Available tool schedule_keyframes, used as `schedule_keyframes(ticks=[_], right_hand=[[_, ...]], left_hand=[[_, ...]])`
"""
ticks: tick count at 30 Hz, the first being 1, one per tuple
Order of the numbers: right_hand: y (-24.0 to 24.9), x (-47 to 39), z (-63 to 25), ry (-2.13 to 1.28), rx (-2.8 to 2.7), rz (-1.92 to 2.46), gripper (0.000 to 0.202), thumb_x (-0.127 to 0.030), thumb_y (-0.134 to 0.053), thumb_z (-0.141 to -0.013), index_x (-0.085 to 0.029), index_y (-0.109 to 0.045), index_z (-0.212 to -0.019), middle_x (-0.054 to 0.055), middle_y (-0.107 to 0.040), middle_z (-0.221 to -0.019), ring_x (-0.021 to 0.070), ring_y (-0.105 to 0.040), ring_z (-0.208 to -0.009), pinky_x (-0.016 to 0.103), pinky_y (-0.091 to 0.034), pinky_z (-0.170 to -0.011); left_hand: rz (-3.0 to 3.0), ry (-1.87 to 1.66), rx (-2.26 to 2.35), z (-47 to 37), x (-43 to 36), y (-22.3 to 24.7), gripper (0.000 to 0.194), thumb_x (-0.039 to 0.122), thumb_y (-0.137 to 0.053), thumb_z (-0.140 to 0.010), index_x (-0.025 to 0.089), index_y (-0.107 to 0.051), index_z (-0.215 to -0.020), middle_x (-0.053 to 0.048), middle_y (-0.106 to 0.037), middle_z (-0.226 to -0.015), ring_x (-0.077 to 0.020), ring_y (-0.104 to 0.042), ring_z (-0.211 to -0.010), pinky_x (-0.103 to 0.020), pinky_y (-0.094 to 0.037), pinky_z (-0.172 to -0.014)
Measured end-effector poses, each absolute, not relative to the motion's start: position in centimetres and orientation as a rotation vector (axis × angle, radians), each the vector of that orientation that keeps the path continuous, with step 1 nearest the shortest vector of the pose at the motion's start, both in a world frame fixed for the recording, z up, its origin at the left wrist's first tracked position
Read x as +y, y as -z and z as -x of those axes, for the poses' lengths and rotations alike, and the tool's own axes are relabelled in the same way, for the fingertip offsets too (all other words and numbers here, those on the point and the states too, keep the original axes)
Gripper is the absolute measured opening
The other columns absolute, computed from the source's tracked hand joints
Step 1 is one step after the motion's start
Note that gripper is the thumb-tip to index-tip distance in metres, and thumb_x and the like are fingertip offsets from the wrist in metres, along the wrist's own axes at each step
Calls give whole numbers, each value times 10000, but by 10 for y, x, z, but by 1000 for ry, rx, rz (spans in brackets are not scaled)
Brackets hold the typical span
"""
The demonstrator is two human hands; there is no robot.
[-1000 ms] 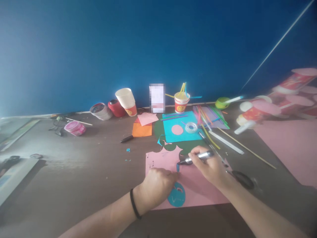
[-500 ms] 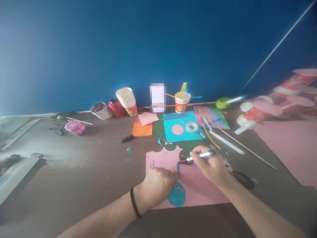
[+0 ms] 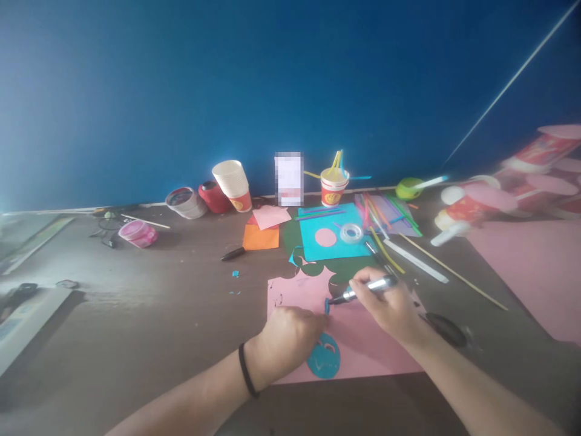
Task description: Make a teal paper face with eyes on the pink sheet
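Note:
My right hand is closed around a silver marker pen, whose dark tip meets a small blue paper piece. My left hand is curled, its fingertips at the lower end of that piece, holding it against a pink paper sheet. Just below the left fingers lies a blue paper circle with small eye-like cut-outs and faint lines on it. The left fingertips partly hide the small blue piece.
Behind the pink sheet are blue paper, a tape roll and coloured straws. Stacked paper cups and a cup with straws stand by the wall. Scissors lie beside my right forearm; a black marker lies left.
Both hands stay almost where they were. The marker has shifted very slightly at the top of the small blue paper piece.

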State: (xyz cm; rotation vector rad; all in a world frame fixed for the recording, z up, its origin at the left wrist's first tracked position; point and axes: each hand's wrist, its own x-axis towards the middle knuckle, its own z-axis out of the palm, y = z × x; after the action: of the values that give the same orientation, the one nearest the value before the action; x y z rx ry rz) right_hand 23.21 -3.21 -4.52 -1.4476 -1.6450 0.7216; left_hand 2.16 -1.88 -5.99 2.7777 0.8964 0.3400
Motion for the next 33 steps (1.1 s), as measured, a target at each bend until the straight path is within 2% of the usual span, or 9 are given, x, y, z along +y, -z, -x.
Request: schedule_keyframes(ticks=[6, 15, 27, 33], right_hand=[[42, -33, -229, -757, -1692, 1450, 247, -355, -460, -857, -202, -489, -665, -46, -413, -495, 110, -411, -467, 219, -317, -440], [46, -35, -229, -798, -1740, 1461, 228, -354, -457, -864, -209, -498, -693, -47, -409, -519, 109, -386, -471, 224, -311, -456], [47, -35, -229, -783, -1781, 1472, 220, -356, -455, -864, -213, -499, -702, -41, -459, -525, 118, -437, -488, 223, -341, -465], [43, -36, -228, -786, -1782, 1487, 214, -352, -466, -851, -213, -506, -693, -47, -452, -512, 115, -433, -473, 226, -350, -464]], left_hand=[[-2747, -315, 866, -21, -17, 61, 249, 169, -421, -869, 180, -566, -666, 20, -565, -555, -107, -547, -495, -188, -381, -472], [-2893, -241, 792, -19, -20, 60, 160, 94, -452, -803, 180, -519, -686, 23, -548, -559, -128, -536, -485, -206, -381, -459], [-2843, -289, 797, -18, -19, 57, 161, 121, -457, -821, 191, -595, -776, 21, -558, -576, -122, -538, -508, -207, -373, -470], [-2571, -505, 1122, -17, -9, 58, 143, 172, -526, -796, 222, -657, -822, 14, -613, -650, -121, -571, -599, -211, -396, -557]])
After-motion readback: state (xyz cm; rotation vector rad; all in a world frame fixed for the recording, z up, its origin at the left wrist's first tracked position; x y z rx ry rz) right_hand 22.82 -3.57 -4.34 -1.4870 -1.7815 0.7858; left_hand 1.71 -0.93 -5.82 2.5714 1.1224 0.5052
